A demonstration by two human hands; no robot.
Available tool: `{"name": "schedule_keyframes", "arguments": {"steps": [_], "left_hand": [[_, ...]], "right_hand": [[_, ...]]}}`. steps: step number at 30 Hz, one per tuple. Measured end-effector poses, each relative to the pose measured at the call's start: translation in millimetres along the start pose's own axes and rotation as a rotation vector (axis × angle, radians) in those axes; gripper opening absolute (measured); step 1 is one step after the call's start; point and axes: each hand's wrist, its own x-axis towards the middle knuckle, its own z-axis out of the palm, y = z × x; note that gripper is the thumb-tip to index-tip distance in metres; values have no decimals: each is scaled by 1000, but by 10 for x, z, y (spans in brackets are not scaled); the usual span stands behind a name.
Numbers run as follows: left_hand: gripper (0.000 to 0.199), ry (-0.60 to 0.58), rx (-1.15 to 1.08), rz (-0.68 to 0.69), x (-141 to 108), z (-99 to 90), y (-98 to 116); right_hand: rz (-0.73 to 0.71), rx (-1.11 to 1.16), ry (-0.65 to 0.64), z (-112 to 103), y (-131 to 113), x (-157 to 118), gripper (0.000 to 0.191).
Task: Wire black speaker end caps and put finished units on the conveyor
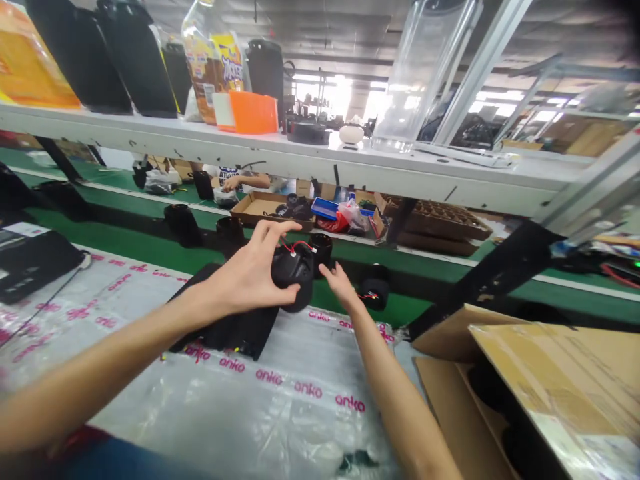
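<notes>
My left hand (260,270) curls its thumb and fingers round a black round housing (293,277). Thin red wires with small white connectors stick up from the top of that part. Just to its right, my right hand (341,285) has thumb and fingers apart, with nothing visible in them. Black casings (235,330) lie on the plastic-covered table below my left wrist. Behind the hands, a black cylinder (321,247) stands on the green belt. Another black cylinder with wires (376,287) is on the belt beyond my right hand.
A plastic sheet with pink lettering (280,400) covers the table. An open cardboard box (555,380) with black items stands at the right. A white shelf (320,157) crosses above the belt, carrying bottles, black casings and orange tape (254,112). Another person's arm (255,180) shows across the belt.
</notes>
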Motion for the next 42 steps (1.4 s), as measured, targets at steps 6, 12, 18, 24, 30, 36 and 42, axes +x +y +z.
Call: {"name": "schedule_keyframes", "arguments": {"steps": [6,12,18,24,30,36,42], "left_hand": [[106,-69,-620,23,-714,366,652],[94,-166,-960,-169,-1343,1485,869],[84,-73,-958,-175,-1755,2279,970],[73,40,-936,-169,-1891,2365,1207],[59,106,-885,-246,-1881,2282,1335],[51,-416,-939,-310,-1273,1613,955],[41,-931,-307,37,-352,1223,939]], "right_hand": [[-165,61,-563,-941,-445,-1269,103],[23,-12,-308,-1088,-180,-2375,89],[58,74,-90,-1080,243,-2866,85],[-20,145,194,-808,335,-3229,70],[120,46,401,-589,186,-3269,60],[110,10,392,-579,40,-3241,66],[131,-6,356,-576,18,-3210,66]]}}
